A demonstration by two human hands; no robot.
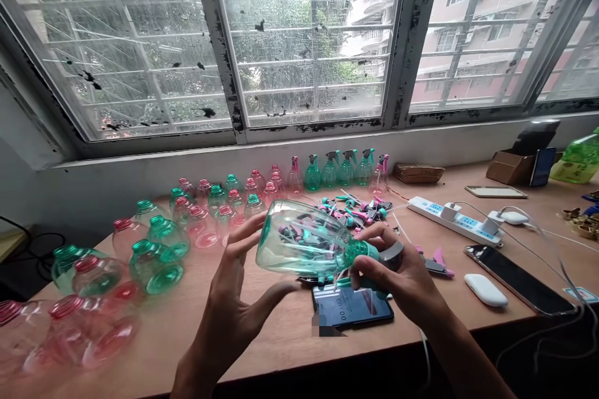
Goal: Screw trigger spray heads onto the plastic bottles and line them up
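A clear green spray bottle (304, 238) lies tilted on its side in the air above the table, its base toward the left. My right hand (397, 268) is closed around its neck and the grey and teal trigger head. My left hand (243, 287) is open at the base end, with the thumb apart from the bottle and the fingertips near or against its far side; contact is unclear. Behind the bottle lies a pile of pink, teal and grey trigger heads (355, 212). Below it rests a phone with a lit screen (353, 305).
Several open pink and green bottles (159, 262) stand at the left. A row of bottles with trigger heads (346, 168) lines the wall. At the right are a power strip (453, 221) with cables, a dark phone (519, 279) and a white case (485, 290).
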